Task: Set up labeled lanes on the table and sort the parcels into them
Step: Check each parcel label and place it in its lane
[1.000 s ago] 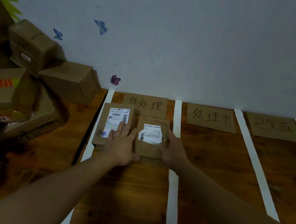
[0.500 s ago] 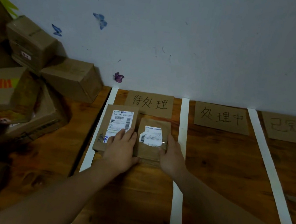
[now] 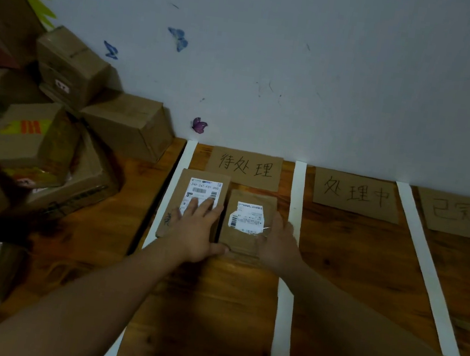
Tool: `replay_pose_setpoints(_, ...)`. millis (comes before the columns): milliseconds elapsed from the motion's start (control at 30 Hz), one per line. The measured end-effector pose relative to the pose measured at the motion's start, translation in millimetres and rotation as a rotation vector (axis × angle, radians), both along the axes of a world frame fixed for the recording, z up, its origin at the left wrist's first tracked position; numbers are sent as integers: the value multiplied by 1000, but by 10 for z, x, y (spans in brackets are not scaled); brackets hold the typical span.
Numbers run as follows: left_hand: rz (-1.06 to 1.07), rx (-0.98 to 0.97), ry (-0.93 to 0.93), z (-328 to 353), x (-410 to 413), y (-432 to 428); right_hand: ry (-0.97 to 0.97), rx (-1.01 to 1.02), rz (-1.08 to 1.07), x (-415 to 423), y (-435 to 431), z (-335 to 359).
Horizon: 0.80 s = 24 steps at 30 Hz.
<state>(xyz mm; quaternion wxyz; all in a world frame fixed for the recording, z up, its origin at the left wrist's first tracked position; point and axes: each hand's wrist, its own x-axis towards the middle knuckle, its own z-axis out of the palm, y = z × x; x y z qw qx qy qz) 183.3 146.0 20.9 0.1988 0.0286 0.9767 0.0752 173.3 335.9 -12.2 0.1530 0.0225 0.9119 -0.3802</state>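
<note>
The left grip [image 3: 193, 232] lies flat, fingers straight, on the larger parcel [image 3: 197, 180], with its thumb at the near edge of the smaller parcel [image 3: 247, 220]. The right grip [image 3: 277, 244], fingers also straight, presses the smaller parcel's right side. Both parcels lie side by side on the bench [image 3: 352, 253] in the leftmost lane, between two white tape strips [image 3: 297, 192], just in front of a handwritten card [image 3: 245, 167]. Cardboard boxes [image 3: 127, 124] are piled at the left.
</note>
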Motion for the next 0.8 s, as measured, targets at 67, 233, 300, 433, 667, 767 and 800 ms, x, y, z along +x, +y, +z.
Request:
replay_pose_setpoints(67, 25, 27, 5, 153, 13, -155, 62, 86, 51, -57, -66, 165)
replay_pose_setpoints(233, 193, 18, 66, 684, 229, -941, 181, 261, 315, -85, -619, 814)
replay_pose_setpoints(300, 245, -5, 119, 889, 385, -1372, 176, 307, 401, -30, -994, 1007)
replay_pose_setpoints(433, 313, -69, 253, 1245, 839, -2324, 212, 275, 507, 237, -1908, 1255)
replay_pose_setpoints(667, 494, -67, 407, 1446, 1714, -3947, 189, 198, 615, 836, -3488, 1543)
replay_pose_setpoints(767, 615, 73, 387, 1403, 1914, -4426, 164, 179, 564, 991, -3954, 1592)
replay_pose_setpoints(800, 673, 162, 373, 1384, 1945, -4550, 160, 176, 550, 1006, -4080, 1583)
